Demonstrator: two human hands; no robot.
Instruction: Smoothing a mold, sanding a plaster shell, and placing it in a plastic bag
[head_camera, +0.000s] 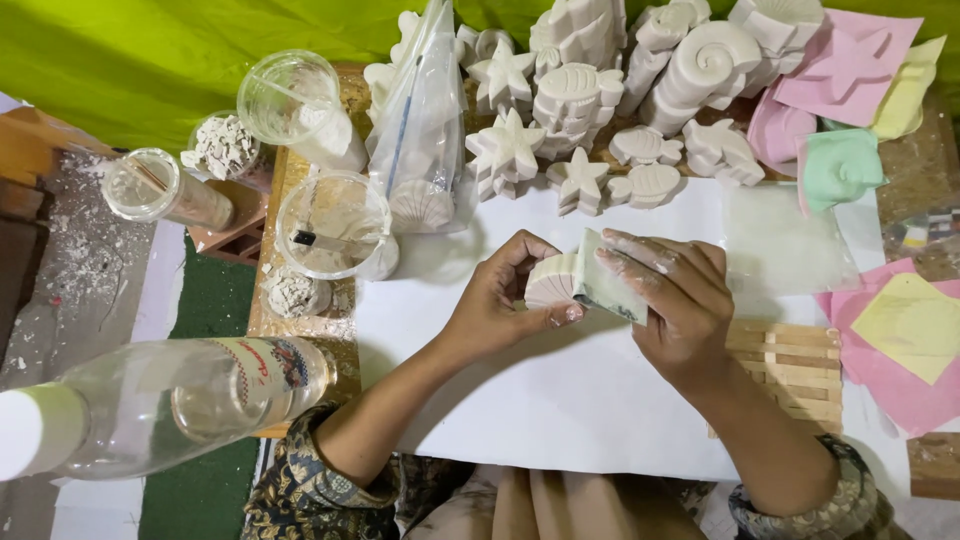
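My left hand (497, 300) grips a small white plaster shell (551, 281) between thumb and fingers, just above the white paper sheet (560, 400). My right hand (675, 300), dusted with white powder, holds a folded grey-green sanding pad (610, 285) pressed against the shell's right side. Both hands meet at the middle of the sheet.
Several white plaster starfish, fish and shells (580, 100) are piled at the back. A plastic bag (425, 130) and clear cups (330, 225) stand at the left. A clear bottle (170, 400) lies at the front left. Pink, green and yellow moulds (850, 110) sit at the right, beside a wooden slat mat (790, 370).
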